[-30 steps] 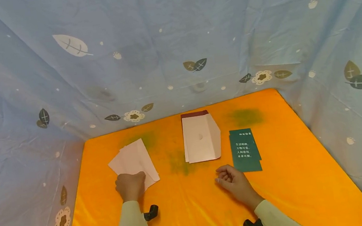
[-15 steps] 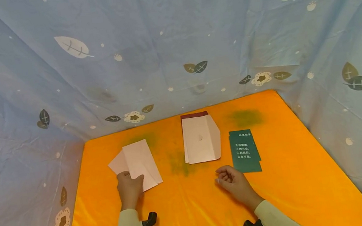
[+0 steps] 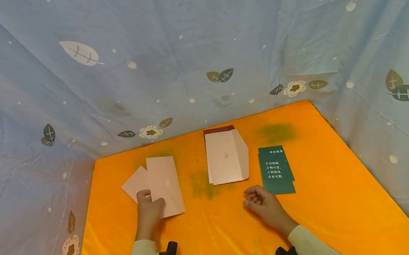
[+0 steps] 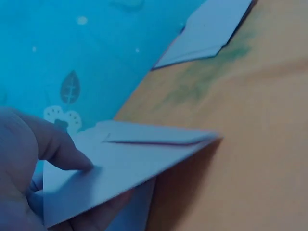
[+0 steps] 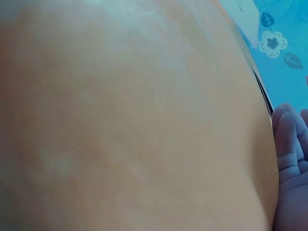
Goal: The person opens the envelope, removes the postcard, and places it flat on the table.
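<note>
My left hand (image 3: pixel 149 212) pinches a pale pink envelope (image 3: pixel 166 184) by its left edge. In the left wrist view the thumb lies on top of this envelope (image 4: pixel 120 163) and fingers pass beneath it; it is tilted, its right corner off the cloth. Another pink envelope (image 3: pixel 137 183) lies on the table behind, partly covered. My right hand (image 3: pixel 267 207) rests on the cloth with loosely curled fingers and holds nothing. Nearest to it are dark green cards (image 3: pixel 277 171) with white writing, overlapping each other. In the right wrist view only part of this hand (image 5: pixel 293 163) shows, at the right edge.
White envelopes (image 3: pixel 224 157), the top one with its flap out to the right, lie at the table's middle over a dark red piece (image 3: pixel 218 130). Orange cloth (image 3: pixel 211 234) covers the table. Blue leaf-patterned curtains (image 3: pixel 165 63) stand around the back and sides.
My left hand has lifted the upper pink envelope off the other one and turned it more upright, shifting it slightly right. The right hand has stayed in place.
</note>
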`<state>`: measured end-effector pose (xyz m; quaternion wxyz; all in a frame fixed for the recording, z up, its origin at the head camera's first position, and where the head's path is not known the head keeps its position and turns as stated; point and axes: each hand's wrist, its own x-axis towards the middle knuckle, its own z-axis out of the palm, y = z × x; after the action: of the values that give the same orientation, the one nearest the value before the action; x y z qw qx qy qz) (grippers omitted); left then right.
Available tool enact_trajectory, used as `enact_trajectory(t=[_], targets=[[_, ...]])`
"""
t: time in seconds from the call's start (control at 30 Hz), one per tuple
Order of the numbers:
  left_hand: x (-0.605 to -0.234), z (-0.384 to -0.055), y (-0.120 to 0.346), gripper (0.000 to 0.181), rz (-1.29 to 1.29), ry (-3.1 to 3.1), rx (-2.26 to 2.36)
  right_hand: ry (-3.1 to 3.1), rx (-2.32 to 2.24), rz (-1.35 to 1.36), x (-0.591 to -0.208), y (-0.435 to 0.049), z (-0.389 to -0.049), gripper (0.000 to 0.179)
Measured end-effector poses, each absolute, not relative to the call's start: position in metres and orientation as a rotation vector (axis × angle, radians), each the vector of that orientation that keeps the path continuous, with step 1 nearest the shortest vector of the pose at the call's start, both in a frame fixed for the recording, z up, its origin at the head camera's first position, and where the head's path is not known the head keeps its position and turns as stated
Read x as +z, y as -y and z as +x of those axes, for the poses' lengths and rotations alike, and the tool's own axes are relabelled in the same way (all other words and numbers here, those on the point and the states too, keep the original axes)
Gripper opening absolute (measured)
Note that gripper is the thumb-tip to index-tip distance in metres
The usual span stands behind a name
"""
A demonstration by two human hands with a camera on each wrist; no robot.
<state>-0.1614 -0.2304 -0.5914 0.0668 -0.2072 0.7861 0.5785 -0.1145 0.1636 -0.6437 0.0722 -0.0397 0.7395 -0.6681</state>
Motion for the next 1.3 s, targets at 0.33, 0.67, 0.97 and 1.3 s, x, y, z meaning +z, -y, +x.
enact_trajectory(t=[0.33, 0.67, 0.97, 1.3], targets=[[-0.59, -0.151, 0.205, 0.089, -0.36, -2.236, 1.919, -2.203, -2.008, -0.077, -0.641, -0.165, -0.117, 0.03], [-0.58, -0.141, 0.173, 0.081, -0.329, -2.191, 1.987, -2.209, -2.013, -0.07, -0.642, -0.166, -0.118, 0.03], [-0.581, -0.132, 0.16, 0.057, -0.398, -2.201, 2.017, -2.204, -2.019, -0.056, -0.642, -0.166, -0.118, 0.029], [-0.592, -0.109, 0.135, 0.056, -0.213, -2.002, 2.017, -2.205, -2.027, -0.035, -0.644, -0.169, -0.12, 0.029]])
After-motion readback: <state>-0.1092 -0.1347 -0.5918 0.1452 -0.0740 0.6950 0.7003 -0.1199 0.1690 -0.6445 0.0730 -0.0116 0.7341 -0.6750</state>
